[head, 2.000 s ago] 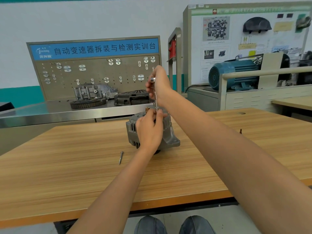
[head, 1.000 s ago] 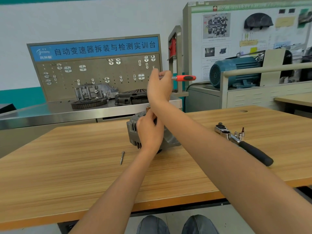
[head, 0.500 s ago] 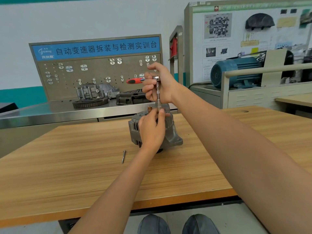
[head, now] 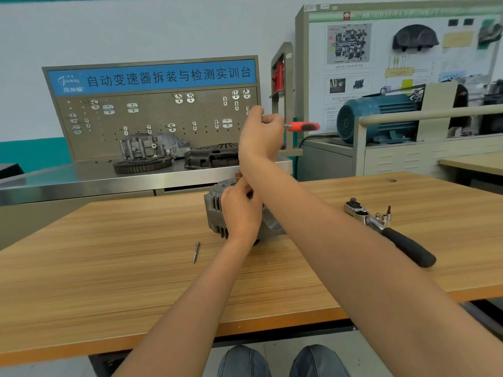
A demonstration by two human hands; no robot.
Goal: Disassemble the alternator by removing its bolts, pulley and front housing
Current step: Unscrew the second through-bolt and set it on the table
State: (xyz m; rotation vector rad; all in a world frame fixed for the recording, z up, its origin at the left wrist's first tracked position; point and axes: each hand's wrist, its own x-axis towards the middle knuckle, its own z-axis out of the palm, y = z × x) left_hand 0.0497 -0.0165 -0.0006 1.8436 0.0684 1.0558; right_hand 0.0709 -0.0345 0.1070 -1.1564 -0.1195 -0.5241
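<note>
While the alternator (head: 217, 210) is gripped mid-table by the left hand (head: 241, 210), a red-handled ratchet (head: 303, 127) is held above it in the right hand's (head: 261, 134) curled fingers.

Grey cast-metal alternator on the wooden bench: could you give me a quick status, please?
Left hand grips grey cast-metal alternator. Right hand holds red-handled ratchet above it. Nothing blocking.

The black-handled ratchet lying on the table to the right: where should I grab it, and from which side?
Take the black-handled ratchet by its black grip, the end nearer the table edge, coming from above on the right. The handle lies flat and bare there, while the metal head sits beside the small sockets, which a hand would likely knock.
</note>
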